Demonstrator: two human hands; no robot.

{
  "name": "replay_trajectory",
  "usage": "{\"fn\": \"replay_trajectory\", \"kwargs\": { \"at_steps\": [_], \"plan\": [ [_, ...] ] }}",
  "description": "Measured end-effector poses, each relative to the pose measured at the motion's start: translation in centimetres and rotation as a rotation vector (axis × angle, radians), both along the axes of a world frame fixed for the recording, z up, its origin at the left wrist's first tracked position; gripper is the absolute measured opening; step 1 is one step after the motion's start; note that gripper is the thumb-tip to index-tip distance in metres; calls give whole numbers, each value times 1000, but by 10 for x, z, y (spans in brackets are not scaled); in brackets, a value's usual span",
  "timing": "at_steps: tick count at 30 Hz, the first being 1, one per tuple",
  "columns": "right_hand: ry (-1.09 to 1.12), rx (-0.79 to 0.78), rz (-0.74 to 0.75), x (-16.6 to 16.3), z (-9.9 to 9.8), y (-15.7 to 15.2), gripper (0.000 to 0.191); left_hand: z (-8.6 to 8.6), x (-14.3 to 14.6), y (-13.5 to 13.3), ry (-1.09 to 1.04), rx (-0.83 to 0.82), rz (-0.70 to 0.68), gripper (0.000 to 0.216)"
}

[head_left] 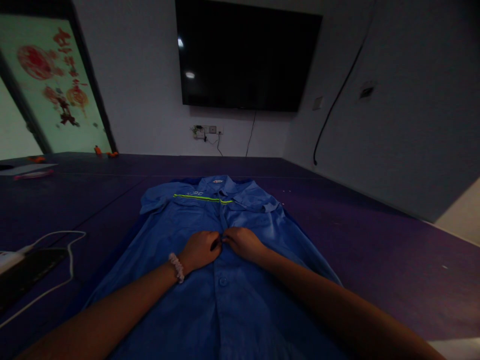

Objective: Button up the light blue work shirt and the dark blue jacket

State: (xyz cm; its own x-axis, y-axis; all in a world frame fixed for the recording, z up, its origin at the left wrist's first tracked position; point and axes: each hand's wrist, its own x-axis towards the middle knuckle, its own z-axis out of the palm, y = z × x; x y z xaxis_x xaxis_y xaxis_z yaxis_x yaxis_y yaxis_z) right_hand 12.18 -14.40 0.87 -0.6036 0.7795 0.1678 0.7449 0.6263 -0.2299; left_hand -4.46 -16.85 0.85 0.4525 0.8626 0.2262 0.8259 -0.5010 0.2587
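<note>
A blue short-sleeved work shirt [180, 295] lies spread face up, its collar at the far end and a yellow-green stripe across the chest. Both my hands meet at its front placket, about mid-chest. My left hand [200, 249], with a pale scrunchie [176, 267] at the wrist, pinches the placket from the left. From the right, my right hand [243, 243] pinches the same spot, fingertips almost touching the left ones. Whatever button sits between the fingers is hidden. Just below the hands, a button [223, 281] shows on the placket.
The shirt rests on a dark purple surface [375, 250]. At the left are a dark phone-like slab [33, 272] and a white cable [72, 260]. Small orange objects [112, 154] stand farther back by the door. A television [247, 55] hangs on the far wall.
</note>
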Motion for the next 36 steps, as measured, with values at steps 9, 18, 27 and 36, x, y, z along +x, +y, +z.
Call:
{"fn": "replay_trajectory", "kwargs": {
  "at_steps": [9, 18, 27, 36],
  "plan": [
    [-45, 24, -48, -1, 0, -2, 19, 3, 0, -2, -51, -39, -29, 15],
    [20, 20, -117, -2, -1, -1, 21, 8, 5, -22, -229, -416, -135, 32],
    [85, 19, -145, -2, -4, 2, 21, 10, -2, -42, -395, -663, -106, 35],
    [316, 30, -84, 4, 9, -12, 21, 23, -10, -41, -398, -892, -98, 38]
  ]
}}
